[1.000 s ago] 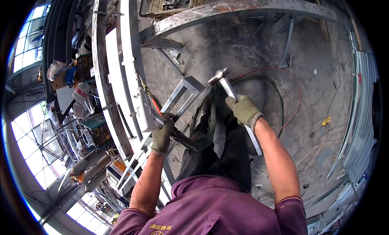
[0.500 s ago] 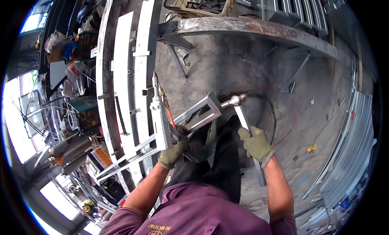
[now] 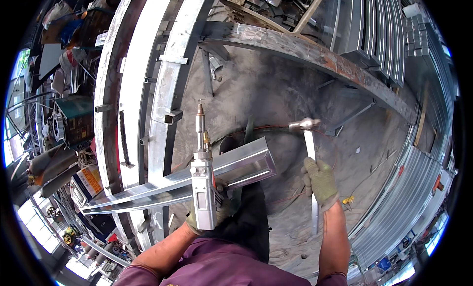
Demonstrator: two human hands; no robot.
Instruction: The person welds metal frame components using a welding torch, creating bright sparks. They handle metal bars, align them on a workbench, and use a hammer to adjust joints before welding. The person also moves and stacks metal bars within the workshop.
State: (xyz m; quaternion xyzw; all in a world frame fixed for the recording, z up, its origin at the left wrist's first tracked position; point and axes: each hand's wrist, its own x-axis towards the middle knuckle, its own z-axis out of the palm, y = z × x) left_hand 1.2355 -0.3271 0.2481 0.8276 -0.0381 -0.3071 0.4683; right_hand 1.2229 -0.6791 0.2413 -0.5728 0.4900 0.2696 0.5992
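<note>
My left hand (image 3: 224,209), in a green work glove, is closed around a silver handheld welding gun (image 3: 203,195) whose copper-coloured tip points away from me. Beneath the gun, a long shiny metal channel (image 3: 249,158) slants from the lower left to an end in front of my legs. My gloved right hand (image 3: 321,181) grips a hammer (image 3: 310,144) by its straight metal handle. Its rounded silver head points up, to the right of the channel's end and apart from it. The gun partly covers my left fingers.
Long steel beams (image 3: 170,84) form a rack on the left, and a rusty beam (image 3: 290,45) crosses ahead. Stacked metal profiles (image 3: 394,197) lie along the right. A crate of scrap (image 3: 276,10) sits at the far side. Hoses trail over the floor (image 3: 276,89).
The hammer has moved right, away from the channel's end. The welding gun has come closer to me and stands straighter in view. The whole view has shifted and turned somewhat.
</note>
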